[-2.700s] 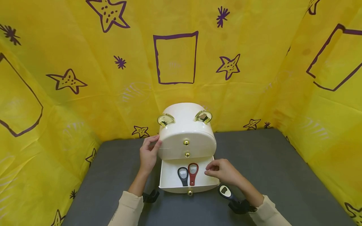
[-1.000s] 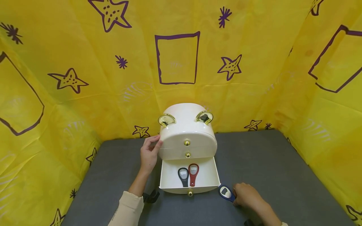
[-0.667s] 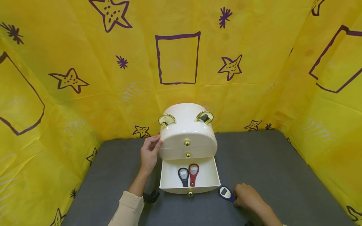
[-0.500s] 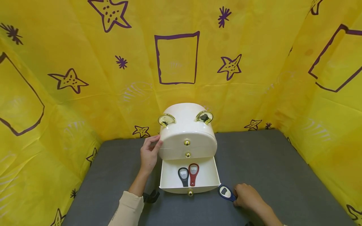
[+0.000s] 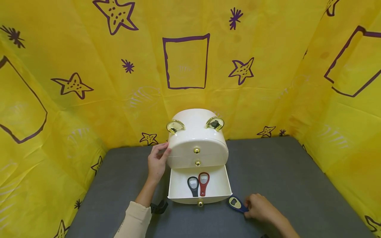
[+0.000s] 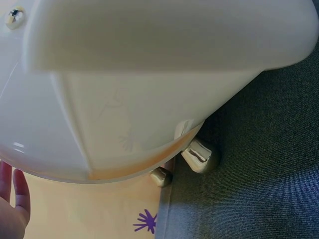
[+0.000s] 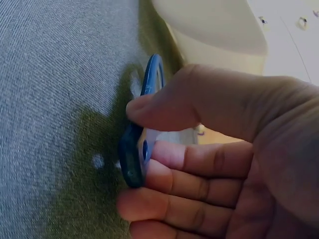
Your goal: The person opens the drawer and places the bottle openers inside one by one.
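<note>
My right hand (image 5: pixel 258 207) pinches the handle of a blue bottle opener (image 5: pixel 236 203) between thumb and fingers, by the drawer's front right corner. In the right wrist view the opener (image 7: pixel 134 149) stands on edge, close to the cloth. A white rounded storage box (image 5: pixel 196 132) with gold ears and gold knobs has its bottom drawer (image 5: pixel 218 185) pulled out. Inside that drawer lie a black bottle opener (image 5: pixel 193 185) and a red bottle opener (image 5: pixel 203 183), side by side. My left hand (image 5: pixel 156 163) touches the box's left side with its fingertips; its thumb and fingers are spread apart.
Dark grey cloth covers the table (image 5: pixel 276 172). Yellow fabric walls (image 5: pixel 134 109) with purple drawings enclose it at the back and sides. Gold feet (image 6: pixel 199 155) hold the box above the cloth, as the left wrist view shows.
My right hand has gone from above the drawer to the blue opener on the table and taken hold of it. The opener has tilted and shifted slightly left. My left hand stays put.
</note>
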Motion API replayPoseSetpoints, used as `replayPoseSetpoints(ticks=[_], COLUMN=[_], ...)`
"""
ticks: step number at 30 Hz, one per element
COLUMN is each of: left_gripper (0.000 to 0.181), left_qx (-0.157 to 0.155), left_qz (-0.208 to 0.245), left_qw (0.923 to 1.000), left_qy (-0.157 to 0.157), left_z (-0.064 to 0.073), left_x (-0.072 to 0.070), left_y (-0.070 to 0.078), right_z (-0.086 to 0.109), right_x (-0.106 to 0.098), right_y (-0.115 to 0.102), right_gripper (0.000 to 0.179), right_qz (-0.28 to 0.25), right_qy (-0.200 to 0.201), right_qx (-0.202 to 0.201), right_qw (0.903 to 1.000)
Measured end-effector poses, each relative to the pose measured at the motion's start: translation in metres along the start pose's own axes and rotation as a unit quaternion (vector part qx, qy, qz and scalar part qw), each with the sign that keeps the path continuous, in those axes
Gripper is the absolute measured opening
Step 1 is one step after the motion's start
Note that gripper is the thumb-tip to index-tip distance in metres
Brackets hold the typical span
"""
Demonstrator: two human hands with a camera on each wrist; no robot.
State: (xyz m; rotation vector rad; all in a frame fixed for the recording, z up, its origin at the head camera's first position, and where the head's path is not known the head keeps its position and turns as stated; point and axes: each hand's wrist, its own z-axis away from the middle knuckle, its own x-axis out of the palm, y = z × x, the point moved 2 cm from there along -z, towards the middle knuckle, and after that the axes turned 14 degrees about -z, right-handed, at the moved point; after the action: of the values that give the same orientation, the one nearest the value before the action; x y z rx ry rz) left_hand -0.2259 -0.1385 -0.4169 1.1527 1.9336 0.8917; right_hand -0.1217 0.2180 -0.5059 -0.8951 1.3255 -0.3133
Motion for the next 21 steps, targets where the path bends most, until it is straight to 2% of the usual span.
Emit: replayPoseSetpoints(ticks=[5, 14, 21], left_gripper=[0.021, 0.022, 0.022], left_qx=[0.004, 0.008, 0.007], left_qz=[0.000, 0.007, 0.006], left_qw=[1.0000, 0.9999, 1.0000], left_qy=[0.001, 0.002, 0.003], left_z=[0.000, 0.000, 0.001], left_x=[0.000, 0.000, 0.000], left_y=[0.000, 0.000, 0.002], right_z=[0.001, 0.001, 0.000], right_x=[-0.007, -0.023, -0.036], right_y=[0.002, 0.000, -0.007], right_gripper=[0.020, 0.016, 0.017], right_qz=[-0.044, -0.080, -0.139], right_qy=[-0.008, 0.003, -0.008], right_qx=[0.004, 0.009, -0.012], right_qw=[0.9990, 0.9967, 0.9902])
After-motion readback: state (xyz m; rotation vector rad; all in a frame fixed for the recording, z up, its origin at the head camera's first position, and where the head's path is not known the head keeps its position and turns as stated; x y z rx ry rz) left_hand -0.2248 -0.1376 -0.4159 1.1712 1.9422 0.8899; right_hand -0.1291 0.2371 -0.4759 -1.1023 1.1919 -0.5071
